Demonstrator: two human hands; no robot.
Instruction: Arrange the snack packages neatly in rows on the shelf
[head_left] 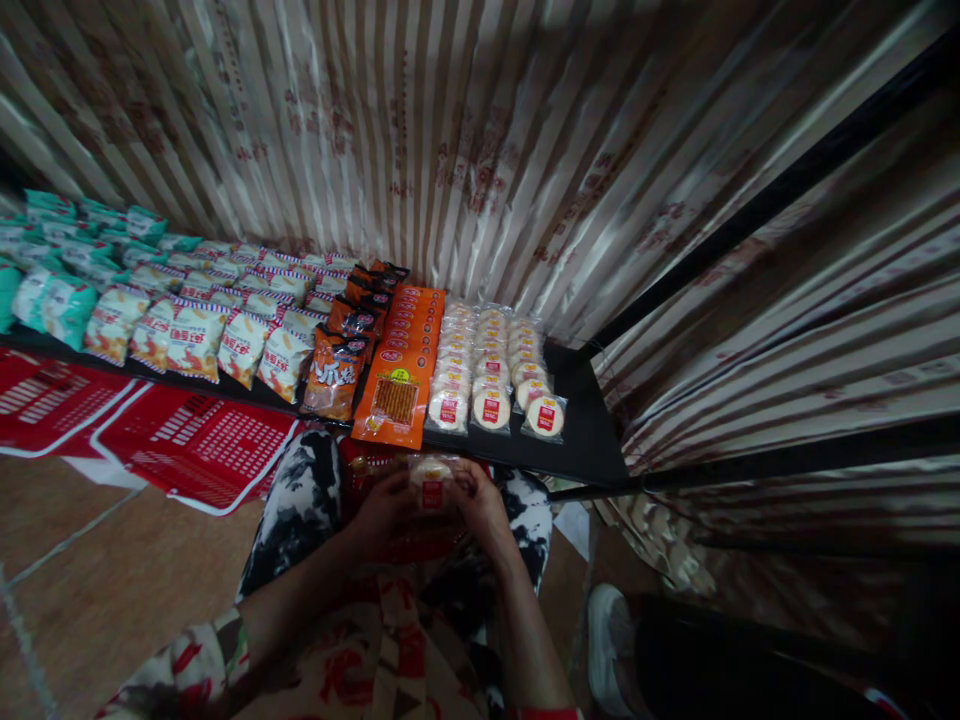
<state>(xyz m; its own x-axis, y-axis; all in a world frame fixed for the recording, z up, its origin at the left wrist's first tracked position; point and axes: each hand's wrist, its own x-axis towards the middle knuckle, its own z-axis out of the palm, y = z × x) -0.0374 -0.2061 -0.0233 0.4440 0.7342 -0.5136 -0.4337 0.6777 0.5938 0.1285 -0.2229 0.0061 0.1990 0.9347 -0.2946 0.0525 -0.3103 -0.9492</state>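
My left hand (382,512) and my right hand (484,510) together hold a clear packet of round pale biscuits with a red label (430,482), just above my lap and below the front edge of a black shelf (589,440). On the shelf right in front lie rows of the same biscuit packets (491,365), three across and several deep. Left of them lies a row of flat orange packets (403,370), then dark orange snack bags (335,372).
Further left, white and red snack bags (196,335) and teal bags (56,300) fill the shelf. Red plastic baskets (196,445) lie on the brown tiled floor at left. Striped curtain fabric hangs behind and to the right. A white shoe (609,640) shows at lower right.
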